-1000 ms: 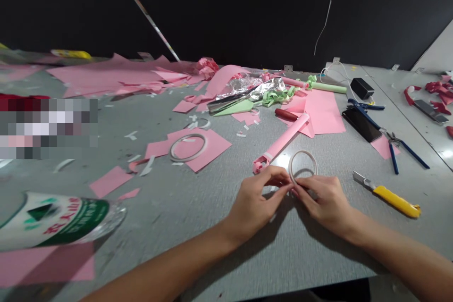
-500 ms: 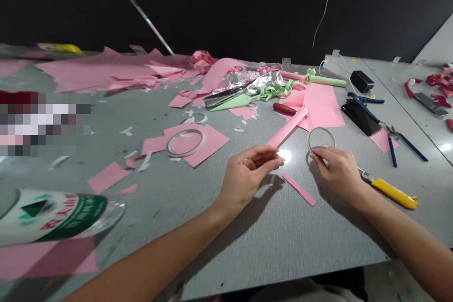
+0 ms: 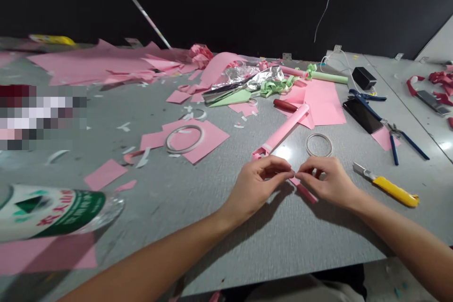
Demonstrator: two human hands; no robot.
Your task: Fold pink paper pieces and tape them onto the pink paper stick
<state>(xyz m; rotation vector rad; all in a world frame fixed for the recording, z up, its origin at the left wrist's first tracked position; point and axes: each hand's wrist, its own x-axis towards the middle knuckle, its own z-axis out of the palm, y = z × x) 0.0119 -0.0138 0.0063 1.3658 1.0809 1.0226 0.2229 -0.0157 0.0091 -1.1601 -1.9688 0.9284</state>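
Note:
My left hand [image 3: 260, 179] and my right hand [image 3: 327, 181] meet fingertip to fingertip low over the table. Both are closed in a pinch. Whatever is between the tips is too small to make out. Just beneath them lies a narrow pink paper strip [image 3: 306, 193], partly covered by the fingers. A thin roll of tape [image 3: 319, 145] rests flat just beyond my right hand. Past my left hand, a rolled pink paper tube [image 3: 286, 127] lies at a slant, its near end folded.
A yellow utility knife [image 3: 394, 191] with blade out lies at right, near blue-handled pliers [image 3: 394, 146] and a phone [image 3: 364, 115]. Another tape roll [image 3: 169, 144] sits on pink paper. A labelled bottle [image 3: 60, 212] lies on its side at left. Paper and foil scraps [image 3: 267, 78] spread behind.
My right hand has let go of the tape roll, now flat on the table, and has moved left to my left hand. My left hand has shifted slightly right and nearer.

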